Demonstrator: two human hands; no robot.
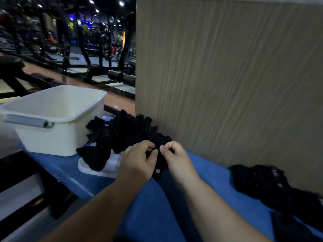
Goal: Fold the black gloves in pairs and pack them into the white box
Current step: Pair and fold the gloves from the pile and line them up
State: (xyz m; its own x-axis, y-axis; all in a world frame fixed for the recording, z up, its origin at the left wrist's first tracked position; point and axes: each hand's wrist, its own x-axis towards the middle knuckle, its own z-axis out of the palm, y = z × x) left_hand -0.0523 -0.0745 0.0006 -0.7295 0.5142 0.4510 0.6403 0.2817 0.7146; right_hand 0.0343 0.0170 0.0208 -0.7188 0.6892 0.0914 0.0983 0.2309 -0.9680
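A black glove [158, 165] with a small white logo lies on the blue bench between my hands. My left hand [138, 159] pinches its upper edge from the left, and my right hand [176, 158] pinches it from the right, fingertips almost touching. Behind them a heap of black gloves [122, 133] rests against the wooden panel. The white box [52, 119] stands at the left of the bench, its inside looks bare. More black gloves [265, 182] lie at the right.
A tall wood-grain panel [227, 75] rises right behind the blue bench [148, 215]. A white flat packet [108, 168] lies under the heap's left gloves. Gym machines [78, 41] fill the dark background on the left.
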